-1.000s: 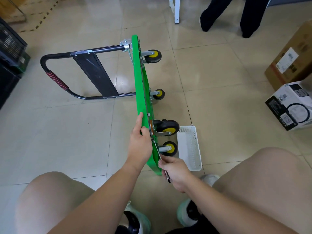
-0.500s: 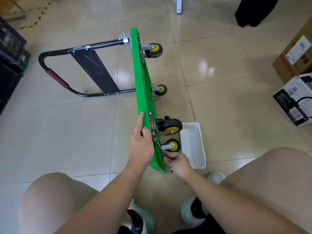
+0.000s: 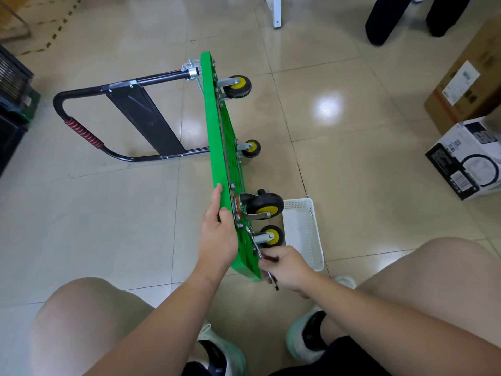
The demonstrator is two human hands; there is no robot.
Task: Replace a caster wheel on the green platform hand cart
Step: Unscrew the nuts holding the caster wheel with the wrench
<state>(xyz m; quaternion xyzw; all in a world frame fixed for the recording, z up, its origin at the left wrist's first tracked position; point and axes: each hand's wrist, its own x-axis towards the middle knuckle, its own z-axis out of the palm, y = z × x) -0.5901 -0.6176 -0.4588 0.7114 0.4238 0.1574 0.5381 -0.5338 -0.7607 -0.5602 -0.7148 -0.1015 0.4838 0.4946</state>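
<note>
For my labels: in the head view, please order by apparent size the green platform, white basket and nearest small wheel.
1. green platform
2. white basket
3. nearest small wheel
The platform shows edge-on, yet looks largest.

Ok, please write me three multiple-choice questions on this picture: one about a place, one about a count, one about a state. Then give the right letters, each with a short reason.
1. Where is the white basket? A) on the floor beside the wheels B) on the cardboard box C) on the cart's handle
2. How many wheels does the green platform carry? A) two B) four C) six
3. How does the platform stand? A) flat on its wheels B) on its edge C) upside down
1 A: it lies on the floor next to the nearest wheel. 2 B: four yellow hubs show. 3 B: the left hand holds its top edge, wheels pointing sideways.
</note>
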